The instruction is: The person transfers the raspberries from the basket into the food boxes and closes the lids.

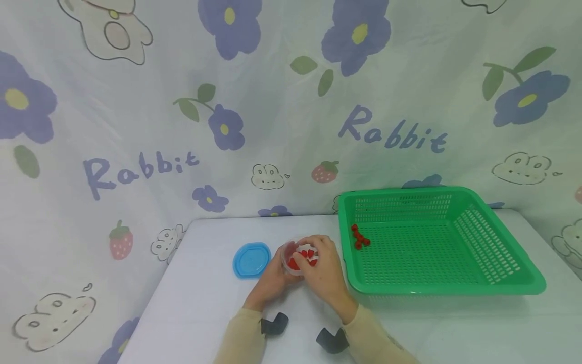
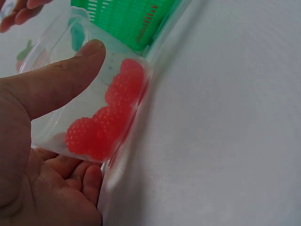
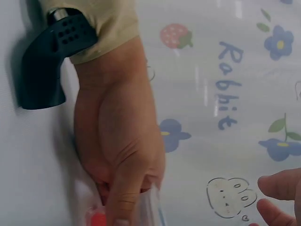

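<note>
My left hand (image 1: 272, 279) grips a clear plastic cup (image 2: 96, 89), its thumb laid along the wall and its fingers beneath. Several red toy raspberries (image 2: 123, 89) lie inside the cup, which is tilted in the left wrist view. My right hand (image 1: 326, 267) reaches over the cup's mouth in the head view, thumb and fingers spread apart. In the right wrist view its fingertips (image 3: 280, 186) show at the lower right with nothing between them. A blue lid (image 1: 252, 260) lies on the table just left of the cup.
A large green basket (image 1: 445, 288) stands to the right, with several red raspberries (image 1: 359, 236) in its left corner. Behind the white table (image 1: 182, 313) hangs a patterned cloth (image 1: 282, 121). Dark wrist cameras (image 1: 334, 341) project from the sleeves.
</note>
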`<state>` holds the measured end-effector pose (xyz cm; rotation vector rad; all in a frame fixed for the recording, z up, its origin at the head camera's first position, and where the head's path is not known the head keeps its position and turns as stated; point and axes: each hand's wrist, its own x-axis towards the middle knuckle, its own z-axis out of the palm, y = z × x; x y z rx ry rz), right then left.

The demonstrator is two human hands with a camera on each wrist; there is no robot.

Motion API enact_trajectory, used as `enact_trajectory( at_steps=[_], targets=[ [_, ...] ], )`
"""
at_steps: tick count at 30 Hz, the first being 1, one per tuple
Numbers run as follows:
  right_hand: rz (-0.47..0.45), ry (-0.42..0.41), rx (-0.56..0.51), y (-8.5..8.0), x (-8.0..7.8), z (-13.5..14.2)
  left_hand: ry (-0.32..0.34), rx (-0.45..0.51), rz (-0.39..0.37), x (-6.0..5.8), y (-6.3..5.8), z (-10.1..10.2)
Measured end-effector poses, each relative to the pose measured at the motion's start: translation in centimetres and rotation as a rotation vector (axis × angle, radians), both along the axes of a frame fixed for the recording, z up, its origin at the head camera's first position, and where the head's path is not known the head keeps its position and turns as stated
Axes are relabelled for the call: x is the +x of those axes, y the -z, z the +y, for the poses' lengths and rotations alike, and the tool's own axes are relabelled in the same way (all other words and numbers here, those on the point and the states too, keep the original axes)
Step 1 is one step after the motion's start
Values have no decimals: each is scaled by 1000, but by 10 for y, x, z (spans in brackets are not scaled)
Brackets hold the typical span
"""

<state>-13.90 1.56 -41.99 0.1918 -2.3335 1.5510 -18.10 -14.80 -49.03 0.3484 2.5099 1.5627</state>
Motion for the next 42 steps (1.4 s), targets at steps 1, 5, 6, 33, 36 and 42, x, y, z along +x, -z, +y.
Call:
enact_trajectory(
  at_steps=[1, 5, 6, 33, 36, 42],
  targets=[
    [-3, 0, 2, -2, 1, 0, 3, -5, 2, 0, 0, 0],
    [5, 10, 13, -10, 2, 4, 15, -11, 12, -1, 1, 1],
    [15, 8, 13, -12, 2, 5, 16, -14, 14, -1, 1, 1],
    [132, -28, 47, -53, -16, 61, -11, 15, -38, 1, -2, 0],
    [122, -42, 36, -57, -21, 68, -9, 14, -36, 1, -2, 0],
    [108, -50, 40, -63, -29, 83, 1, 24, -40, 1, -2, 1]
  ],
)
